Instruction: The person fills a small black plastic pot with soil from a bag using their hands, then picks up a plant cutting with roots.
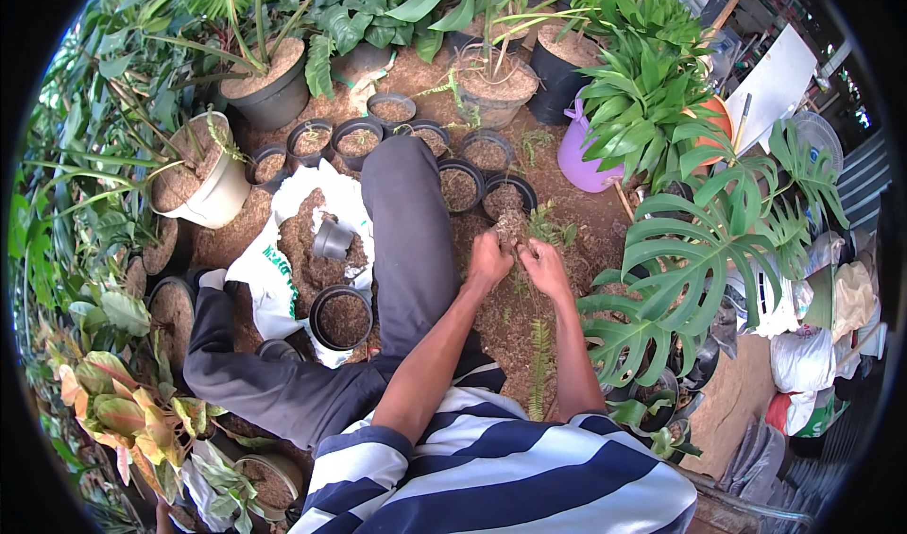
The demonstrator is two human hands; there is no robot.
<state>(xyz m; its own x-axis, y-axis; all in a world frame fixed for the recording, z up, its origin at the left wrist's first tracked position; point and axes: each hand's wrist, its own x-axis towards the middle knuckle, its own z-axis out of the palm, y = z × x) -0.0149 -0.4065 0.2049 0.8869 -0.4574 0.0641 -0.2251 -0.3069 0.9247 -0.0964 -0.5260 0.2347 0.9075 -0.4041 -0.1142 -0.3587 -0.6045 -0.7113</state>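
Note:
My left hand and my right hand are close together, fingers closed on a brown, soil-covered root clump. Green fern fronds spread just beside the clump; whether they are joined to it I cannot tell. Just beyond my hands stands a round black pot with soil in it. Another fern frond lies on the ground between my forearms. The exact grip of my fingertips is partly hidden by the clump.
A white sack with loose soil lies left of my bent knee, bearing a small tipped pot and a black pot of soil. Several soil-filled pots stand ahead. A purple pot and large monstera leaves are at the right.

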